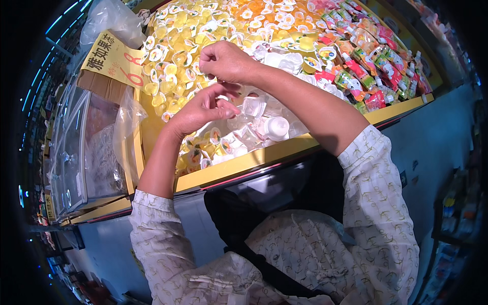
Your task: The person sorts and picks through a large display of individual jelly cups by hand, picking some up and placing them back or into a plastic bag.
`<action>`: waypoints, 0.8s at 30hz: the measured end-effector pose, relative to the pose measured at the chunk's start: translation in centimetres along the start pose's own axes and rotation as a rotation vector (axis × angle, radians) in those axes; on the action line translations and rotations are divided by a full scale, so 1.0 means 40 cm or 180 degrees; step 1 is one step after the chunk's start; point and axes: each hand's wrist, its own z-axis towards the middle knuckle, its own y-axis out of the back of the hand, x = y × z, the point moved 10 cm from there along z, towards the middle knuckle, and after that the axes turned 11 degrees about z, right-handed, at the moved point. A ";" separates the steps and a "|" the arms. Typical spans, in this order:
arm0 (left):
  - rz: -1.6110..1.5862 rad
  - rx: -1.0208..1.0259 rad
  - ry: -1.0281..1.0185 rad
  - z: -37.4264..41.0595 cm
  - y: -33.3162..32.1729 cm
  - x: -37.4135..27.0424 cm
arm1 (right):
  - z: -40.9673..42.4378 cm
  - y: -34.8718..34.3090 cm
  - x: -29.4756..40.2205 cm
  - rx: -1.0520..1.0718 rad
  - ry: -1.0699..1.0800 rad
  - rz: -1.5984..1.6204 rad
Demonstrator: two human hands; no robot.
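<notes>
My left hand (206, 108) is over the near part of a display bin, its fingers bent and the thumb pointing right. A bit of white shows between its fingers, and I cannot tell whether it is held. Just above it, my right hand (227, 63) is curled with its fingertips turned down and away, so its grip is hidden. Below and right of the hands lie clear and white jelly cups (276, 127). Yellow jelly cups (179, 91) with printed lids are heaped to the left and behind.
Orange jelly cups (267, 17) lie at the back. Spouted jelly pouches (358, 76) are piled at the right. The bin has a raised yellow rim (248, 164). At left are a yellow price sign (114, 59), a plastic bag (110, 23) and a clear-sided bin (82, 152).
</notes>
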 end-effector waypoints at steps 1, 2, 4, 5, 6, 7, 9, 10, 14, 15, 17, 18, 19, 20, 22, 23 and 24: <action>-0.0039 0.0222 0.0053 -0.004 -0.018 0.008 | 0.000 0.003 0.002 0.0004 0.0014 0.0050; -0.0078 0.0445 0.0104 -0.009 -0.036 0.019 | -0.004 -0.005 -0.023 0.0064 -0.0304 0.0259; -0.0036 0.0774 0.0184 -0.015 -0.053 0.042 | -0.004 -0.018 -0.029 0.0122 -0.0194 0.0097; -0.0061 0.0797 0.0205 -0.017 -0.049 0.043 | -0.003 -0.024 -0.032 0.0151 -0.0138 0.0016; -0.0088 0.0820 0.0232 -0.020 -0.046 0.044 | -0.003 -0.027 -0.024 0.0149 -0.0026 -0.0112; -0.0114 0.0844 0.0258 -0.022 -0.045 0.047 | -0.005 -0.031 -0.016 0.0148 0.0088 -0.0240; -0.0050 0.0868 0.0192 -0.023 -0.045 0.050 | -0.011 -0.041 -0.002 0.0155 0.0267 -0.0438; -0.0016 0.0881 0.0160 -0.023 -0.045 0.050 | -0.015 -0.047 0.005 0.0164 0.0333 -0.0508; -0.0003 0.0613 0.0209 -0.015 -0.021 0.059 | -0.029 -0.064 0.016 0.0267 0.0261 -0.0690; -0.0018 0.0552 0.0243 -0.011 -0.012 0.067 | -0.030 -0.063 0.020 0.0252 0.0310 -0.0726; 0.0017 0.0297 0.0420 -0.006 0.010 0.081 | -0.033 -0.061 0.027 0.0218 0.0403 -0.0803; 0.0067 0.0096 0.0569 -0.008 0.026 0.088 | -0.032 -0.063 0.026 0.0230 0.0411 -0.0867; 0.0118 -0.0103 0.0715 -0.010 0.043 0.097 | -0.032 -0.065 0.025 0.0239 0.0417 -0.0932; 0.0549 -0.0287 0.0745 -0.005 0.072 0.111 | -0.031 -0.066 0.023 0.0246 0.0420 -0.1000; 0.1416 -0.0691 0.0809 -0.006 0.146 0.159 | -0.029 -0.080 0.019 0.0292 0.0452 -0.0976; 0.1549 -0.0875 0.0717 -0.007 0.167 0.170 | -0.029 -0.084 0.017 0.0314 0.0467 -0.0965; 0.1676 -0.1058 0.0623 -0.008 0.184 0.178 | -0.031 -0.088 0.021 0.0346 0.0509 -0.1041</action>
